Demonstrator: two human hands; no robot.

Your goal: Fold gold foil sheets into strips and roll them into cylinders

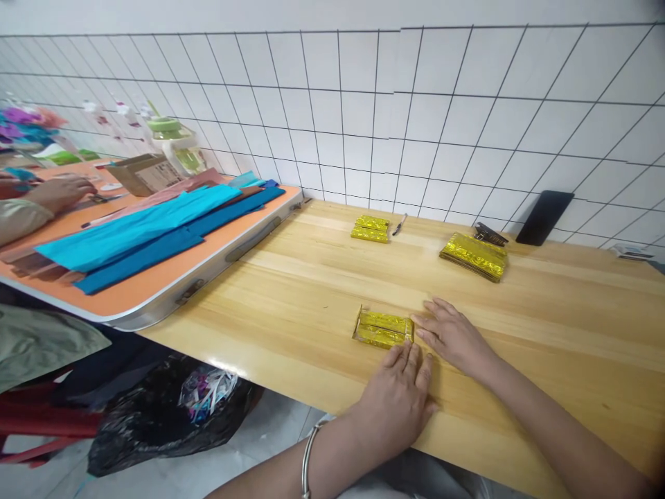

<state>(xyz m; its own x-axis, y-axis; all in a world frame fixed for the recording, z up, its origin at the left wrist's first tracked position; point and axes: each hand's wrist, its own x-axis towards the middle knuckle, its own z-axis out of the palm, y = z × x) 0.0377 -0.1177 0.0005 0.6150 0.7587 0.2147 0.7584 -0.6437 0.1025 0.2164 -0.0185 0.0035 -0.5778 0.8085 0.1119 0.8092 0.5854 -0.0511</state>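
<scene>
A folded piece of gold foil paper (383,328) lies flat on the wooden table, with a flap turned over along its right edge and its left edge standing up a little. My left hand (397,395), a bangle on its wrist, rests with fingers stretched at the lower right corner of the paper. Beside the upper right corner is my right hand (454,337), palm down with its fingers spread. Farther back sits another folded gold foil piece (370,228). A stack of gold foil pieces (474,256) lies at the back right.
A pen (400,224), a black clip (491,234) and a phone (544,217) are along the wall. To the left, an orange-topped case (156,270) carries blue crepe paper (140,225). Another person's hand (65,190) is there. A black bag (156,423) stands below.
</scene>
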